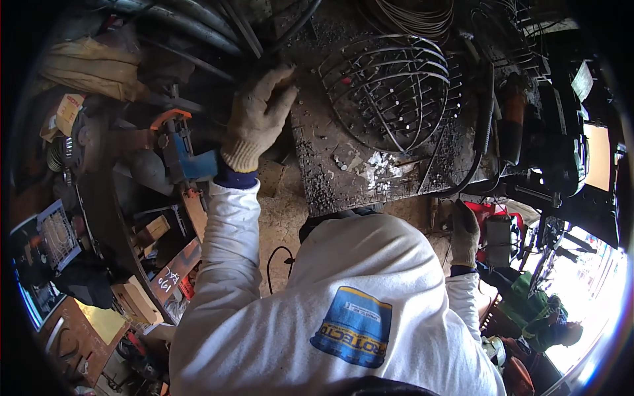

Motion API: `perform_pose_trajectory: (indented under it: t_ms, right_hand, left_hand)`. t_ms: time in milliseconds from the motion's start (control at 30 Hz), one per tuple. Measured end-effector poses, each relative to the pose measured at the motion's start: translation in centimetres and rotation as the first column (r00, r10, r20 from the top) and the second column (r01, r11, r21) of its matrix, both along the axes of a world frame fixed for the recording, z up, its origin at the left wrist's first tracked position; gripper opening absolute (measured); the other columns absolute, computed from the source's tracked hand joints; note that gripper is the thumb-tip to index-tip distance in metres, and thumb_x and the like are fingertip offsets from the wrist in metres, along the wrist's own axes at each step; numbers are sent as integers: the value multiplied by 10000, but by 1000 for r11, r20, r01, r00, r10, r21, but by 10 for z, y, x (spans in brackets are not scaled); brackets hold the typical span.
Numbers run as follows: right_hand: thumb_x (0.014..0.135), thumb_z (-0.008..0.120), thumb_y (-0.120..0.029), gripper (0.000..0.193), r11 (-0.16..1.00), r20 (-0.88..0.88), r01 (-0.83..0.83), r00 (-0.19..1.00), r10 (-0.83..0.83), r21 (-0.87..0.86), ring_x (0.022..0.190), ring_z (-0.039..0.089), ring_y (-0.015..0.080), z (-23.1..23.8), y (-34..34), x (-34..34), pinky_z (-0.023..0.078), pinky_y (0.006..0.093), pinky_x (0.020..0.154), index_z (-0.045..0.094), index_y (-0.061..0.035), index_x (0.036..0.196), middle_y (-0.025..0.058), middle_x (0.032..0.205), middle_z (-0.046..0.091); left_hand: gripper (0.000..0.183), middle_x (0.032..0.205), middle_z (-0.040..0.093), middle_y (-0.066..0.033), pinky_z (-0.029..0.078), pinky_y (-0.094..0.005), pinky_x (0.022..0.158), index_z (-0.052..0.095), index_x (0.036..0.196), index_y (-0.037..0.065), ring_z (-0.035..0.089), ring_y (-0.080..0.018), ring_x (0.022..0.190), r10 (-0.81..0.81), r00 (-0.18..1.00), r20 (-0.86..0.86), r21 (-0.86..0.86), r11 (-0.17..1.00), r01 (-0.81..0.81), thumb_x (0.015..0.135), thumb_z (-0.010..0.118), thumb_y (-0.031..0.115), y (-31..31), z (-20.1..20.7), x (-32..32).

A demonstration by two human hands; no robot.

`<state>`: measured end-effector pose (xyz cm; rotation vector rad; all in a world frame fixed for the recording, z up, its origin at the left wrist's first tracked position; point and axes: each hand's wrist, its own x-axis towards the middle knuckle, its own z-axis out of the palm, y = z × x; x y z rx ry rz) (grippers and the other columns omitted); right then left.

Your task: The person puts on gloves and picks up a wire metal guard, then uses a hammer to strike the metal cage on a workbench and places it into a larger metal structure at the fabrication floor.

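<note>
My left hand [259,120], in a cream knit work glove, reaches out beside the left edge of a dark, worn metal worktable [317,178]. Its thumb and fingers are apart, with the tips close to the table corner; nothing shows between them. On the table lies a round wire frame [389,92] of curved rods and crossing wires, out of this hand's grasp. My right hand [464,232], also gloved, hangs low past the table's near right side. Shadow hides its fingers, so I cannot make out whether it holds anything.
A blue clamp-like tool [191,162] with an orange part stands left of my left forearm. Coiled wire [416,16] lies at the table's far side. An orange-bodied power tool [512,109] and a black cable [472,175] are at right. Farther right is another person in green [528,307].
</note>
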<state>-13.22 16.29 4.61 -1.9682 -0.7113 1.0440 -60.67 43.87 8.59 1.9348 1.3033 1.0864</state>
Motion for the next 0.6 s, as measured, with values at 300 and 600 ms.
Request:
perform_pose_trajectory:
  t_ms: [300,600]
  right_hand:
    - [999,652,-97,341,995,-15,-57,998,56,-84,1087,631,97,3,10,-13,513,249,922,631,1,1324,64,1252,686]
    - [989,662,-147,369,940,306,-306,890,338,-150,1185,635,169,6,13,-31,487,304,1031,629,3,1325,113,1299,678]
  left_hand:
    - [369,975,721,-53,547,-402,796,721,1067,119,683,-260,908,219,929,-300,361,927,-101,782,854,312,-23,-2,33]
    - [458,1039,721,-39,455,-477,927,726,1091,198,649,-252,1044,291,818,-495,364,925,-109,830,727,575,-15,-3,66]
